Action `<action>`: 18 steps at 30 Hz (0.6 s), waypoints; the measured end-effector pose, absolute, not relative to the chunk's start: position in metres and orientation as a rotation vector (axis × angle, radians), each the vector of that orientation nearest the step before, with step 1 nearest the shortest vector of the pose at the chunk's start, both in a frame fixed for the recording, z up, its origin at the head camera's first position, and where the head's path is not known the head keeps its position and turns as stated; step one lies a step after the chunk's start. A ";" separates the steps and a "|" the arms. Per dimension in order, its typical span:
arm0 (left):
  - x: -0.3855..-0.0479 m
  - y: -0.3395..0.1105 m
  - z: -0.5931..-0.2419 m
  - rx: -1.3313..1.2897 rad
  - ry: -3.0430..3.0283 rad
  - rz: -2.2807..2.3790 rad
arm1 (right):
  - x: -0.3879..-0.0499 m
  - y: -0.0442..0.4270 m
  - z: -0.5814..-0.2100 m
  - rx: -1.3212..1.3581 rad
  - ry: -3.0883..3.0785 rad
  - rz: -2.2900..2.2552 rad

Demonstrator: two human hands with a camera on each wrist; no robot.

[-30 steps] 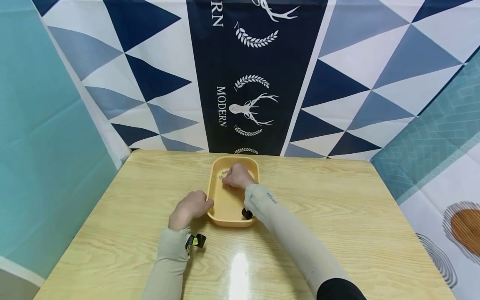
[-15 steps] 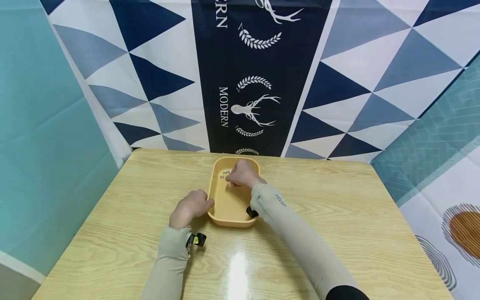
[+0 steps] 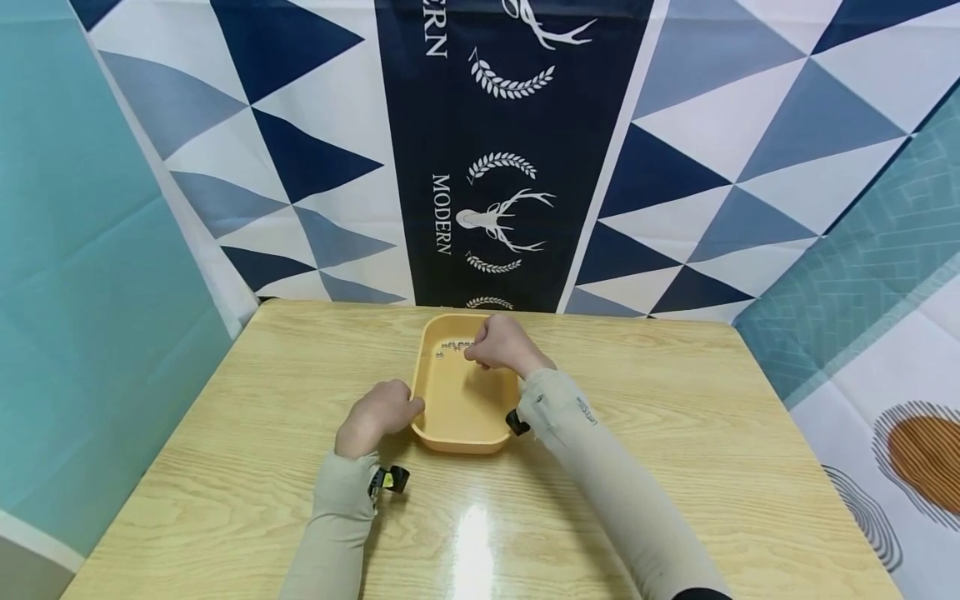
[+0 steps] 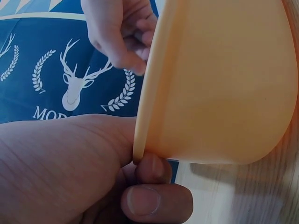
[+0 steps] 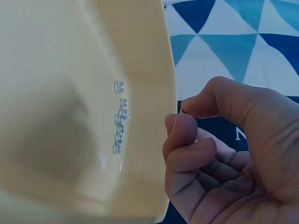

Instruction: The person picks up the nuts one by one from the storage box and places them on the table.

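A yellow plastic tray [image 3: 459, 410] lies at the table's far side. My left hand [image 3: 381, 413] grips its near left rim, thumb over the edge and fingers curled beneath, as the left wrist view shows on the tray wall [image 4: 224, 88]. Several small clear beads [image 5: 120, 128] lie in a rough row on the tray floor, near its far end. Above them is my right hand [image 3: 507, 343], thumb and forefinger pinched together. A tiny glint between those fingertips in the right wrist view looks like a clear bead [image 5: 181, 111], mostly hidden by the fingers.
The wooden table [image 3: 645, 450] extends to both sides of the tray. Behind it hangs a patterned cloth [image 3: 495, 167] with triangles and deer heads. A teal panel [image 3: 97, 250] borders the left side.
My right hand has risen and shifted right, away from the beads, uncovering more of them. My left hand has kept its grip on the tray rim.
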State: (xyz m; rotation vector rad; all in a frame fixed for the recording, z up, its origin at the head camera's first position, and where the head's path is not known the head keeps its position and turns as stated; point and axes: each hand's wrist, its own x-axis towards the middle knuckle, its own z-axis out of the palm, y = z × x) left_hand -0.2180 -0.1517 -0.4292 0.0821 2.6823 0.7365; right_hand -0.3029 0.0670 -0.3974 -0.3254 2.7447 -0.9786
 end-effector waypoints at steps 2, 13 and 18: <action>-0.218 -0.153 -0.430 0.085 2.683 0.738 | -0.300 0.071 -0.397 -0.333 2.757 -0.976; -0.219 -0.153 -0.432 0.081 2.679 0.752 | -0.285 0.097 -0.396 -0.285 2.810 -1.095; -0.219 -0.153 -0.432 0.073 2.683 0.742 | -0.281 0.109 -0.394 -0.239 2.832 -1.119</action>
